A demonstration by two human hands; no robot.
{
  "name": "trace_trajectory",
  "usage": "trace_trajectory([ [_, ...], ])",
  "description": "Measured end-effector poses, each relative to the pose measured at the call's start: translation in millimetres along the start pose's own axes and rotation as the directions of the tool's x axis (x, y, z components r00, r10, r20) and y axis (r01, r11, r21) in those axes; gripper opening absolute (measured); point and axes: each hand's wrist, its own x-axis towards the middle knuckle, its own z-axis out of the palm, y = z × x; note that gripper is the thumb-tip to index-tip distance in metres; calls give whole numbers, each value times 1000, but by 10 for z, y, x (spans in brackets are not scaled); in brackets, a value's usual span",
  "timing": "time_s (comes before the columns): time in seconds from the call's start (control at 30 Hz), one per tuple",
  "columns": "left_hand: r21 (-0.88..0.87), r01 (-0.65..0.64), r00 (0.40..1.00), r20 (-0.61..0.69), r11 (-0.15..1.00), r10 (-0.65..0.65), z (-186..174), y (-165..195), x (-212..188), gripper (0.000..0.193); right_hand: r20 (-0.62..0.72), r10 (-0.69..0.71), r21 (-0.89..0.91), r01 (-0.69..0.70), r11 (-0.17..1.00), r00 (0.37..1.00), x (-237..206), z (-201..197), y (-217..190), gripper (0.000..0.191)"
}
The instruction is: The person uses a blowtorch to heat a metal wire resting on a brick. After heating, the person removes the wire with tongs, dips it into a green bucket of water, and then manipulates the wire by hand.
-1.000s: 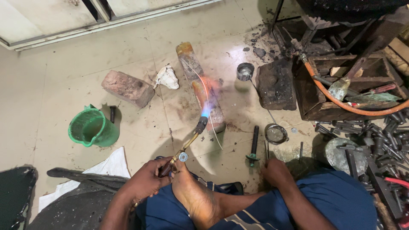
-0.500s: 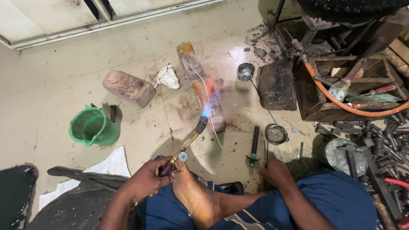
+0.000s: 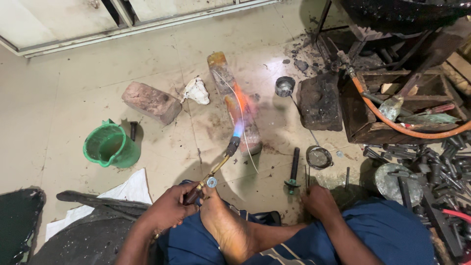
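Note:
My left hand (image 3: 169,211) grips the handle of a brass gas torch (image 3: 218,164) that angles up and to the right. Its blue flame (image 3: 239,128) plays on a long, scorched firebrick (image 3: 230,93) lying on the floor, and the brick glows orange above the flame. A thin pale wire (image 3: 250,152) lies along the brick and runs off its near end. My right hand (image 3: 319,202) rests low on the floor beside thin metal rods (image 3: 306,179), fingers curled; whether it holds one is hidden. My bare foot (image 3: 225,225) lies between the hands.
A green plastic jug (image 3: 110,147), a reddish brick (image 3: 151,102) and a white crumpled lump (image 3: 196,91) sit left. A small metal cup (image 3: 284,86), dark block (image 3: 320,100), black-handled tool (image 3: 293,169) and round dish (image 3: 319,157) lie right. An orange hose (image 3: 392,125) crosses a wooden crate; metal tools (image 3: 431,162) are piled.

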Motion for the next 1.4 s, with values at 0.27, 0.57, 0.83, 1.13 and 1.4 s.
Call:
trace_trajectory([
  [0.27, -42, -6, 1000, 26, 999, 7, 12, -24, -38, 61, 13, 2, -29, -1, 1000, 1000, -78, -112, -95, 35],
  [0.57, -45, -10, 1000, -3, 999, 10, 26, -31, -52, 60, 20, -2, -38, 3, 999, 1000, -134, -215, -200, 35],
  [0.83, -14, -12, 1000, -3, 1000, 12, 15, -27, -30, 68, 21, 4, -35, -3, 999, 1000, -149, -211, -191, 34],
  [1.13, -23, -59, 998, -9, 998, 59, 15, 5, -19, 65, -438, -245, 138, 334, 932, 865, -549, -388, -631, 29],
  [1.4, -24, -80, 997, 21, 996, 81, 78, 64, 28, 60, -303, -596, 174, 658, 732, 743, -1084, -532, -1867, 54],
])
